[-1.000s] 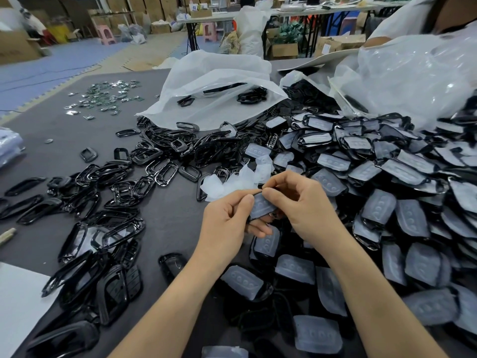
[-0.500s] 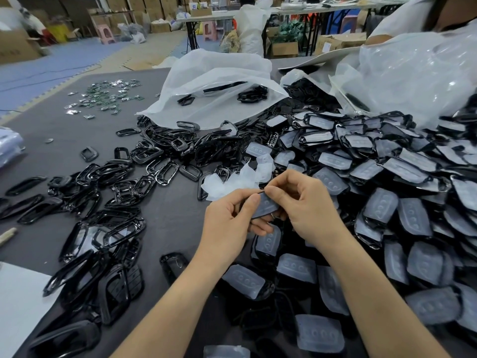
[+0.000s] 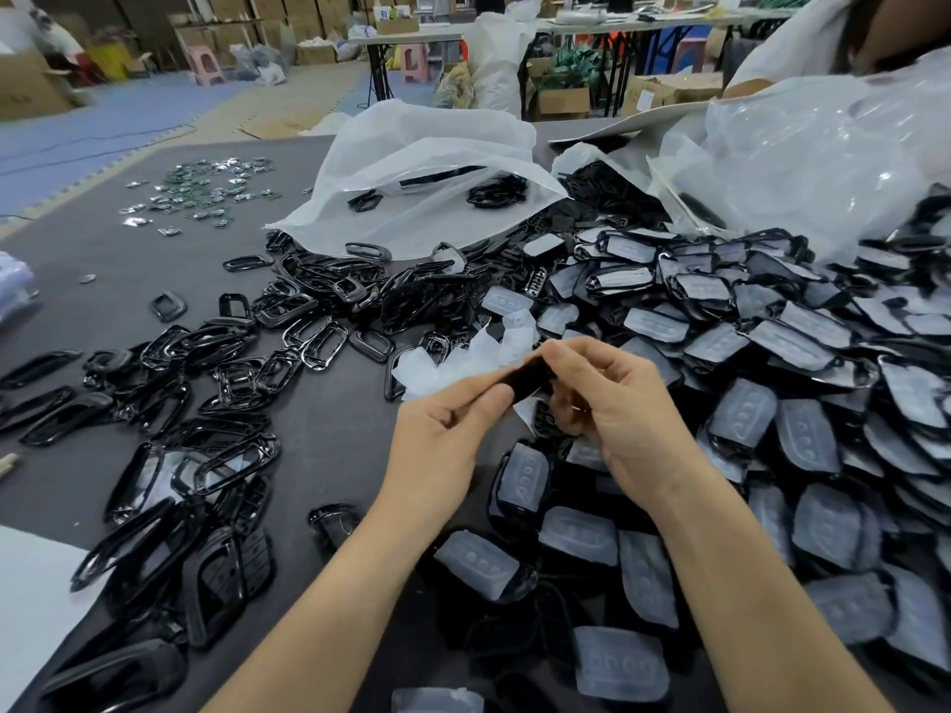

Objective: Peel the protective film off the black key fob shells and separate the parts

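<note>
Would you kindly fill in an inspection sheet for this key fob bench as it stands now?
Surface: dark grey mat, largely covered.
Job's things: black shell held over the mat; filmed shells heaped right; frames spread left; peeled films beyond the hands.
Clutter: white bag and clear bag at the back; small parts far left.
Hands: left hand and right hand both pinch the shell.
Cables: nothing seen on the mat.
Surroundings: boxes, a pink stool, a person at upper right.
</note>
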`<state>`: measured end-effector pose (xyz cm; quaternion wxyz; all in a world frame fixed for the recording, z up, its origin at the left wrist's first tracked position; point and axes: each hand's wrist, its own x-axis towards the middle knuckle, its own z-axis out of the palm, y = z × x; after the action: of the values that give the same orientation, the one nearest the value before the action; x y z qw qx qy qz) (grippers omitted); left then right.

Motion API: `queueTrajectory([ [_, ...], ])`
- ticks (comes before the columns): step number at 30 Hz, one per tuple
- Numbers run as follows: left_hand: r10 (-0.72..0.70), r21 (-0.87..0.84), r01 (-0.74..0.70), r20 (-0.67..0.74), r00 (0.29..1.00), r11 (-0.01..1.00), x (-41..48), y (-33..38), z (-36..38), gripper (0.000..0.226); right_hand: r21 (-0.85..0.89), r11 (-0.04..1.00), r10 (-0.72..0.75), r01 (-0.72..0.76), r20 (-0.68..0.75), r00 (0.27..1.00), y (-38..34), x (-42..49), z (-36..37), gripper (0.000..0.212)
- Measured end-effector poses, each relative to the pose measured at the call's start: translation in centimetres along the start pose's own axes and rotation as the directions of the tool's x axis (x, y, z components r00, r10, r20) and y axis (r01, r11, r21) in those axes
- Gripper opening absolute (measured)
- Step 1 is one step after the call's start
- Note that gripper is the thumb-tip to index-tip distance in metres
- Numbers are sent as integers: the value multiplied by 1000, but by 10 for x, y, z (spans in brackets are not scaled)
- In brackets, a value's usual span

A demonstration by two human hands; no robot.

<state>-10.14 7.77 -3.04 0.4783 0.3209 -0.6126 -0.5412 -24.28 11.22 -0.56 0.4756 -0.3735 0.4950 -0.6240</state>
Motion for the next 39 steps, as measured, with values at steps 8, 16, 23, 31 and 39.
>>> queueTrajectory([
  [8, -220, -322, 248, 123, 968, 914, 3, 3, -5, 27, 66, 998, 1, -8, 112, 994, 0, 0, 0, 16],
  [16, -295, -393, 345, 184, 938, 852, 4, 4, -7, 23, 166, 985, 28, -47, 113, 993, 4, 1, -2, 19],
  [23, -314, -509, 387, 226, 922, 769, 5, 4, -4, 25, 253, 964, 89, -81, -19, 996, 6, 5, -1, 13],
  [31, -266, -524, 370, 266, 927, 767, 4, 5, -4, 31, 354, 932, 95, -83, -16, 995, 5, 8, -4, 21],
  [39, -255, -515, 320, 194, 947, 795, 4, 6, -2, 22, 429, 896, 125, -117, 9, 992, 6, 7, 2, 32],
])
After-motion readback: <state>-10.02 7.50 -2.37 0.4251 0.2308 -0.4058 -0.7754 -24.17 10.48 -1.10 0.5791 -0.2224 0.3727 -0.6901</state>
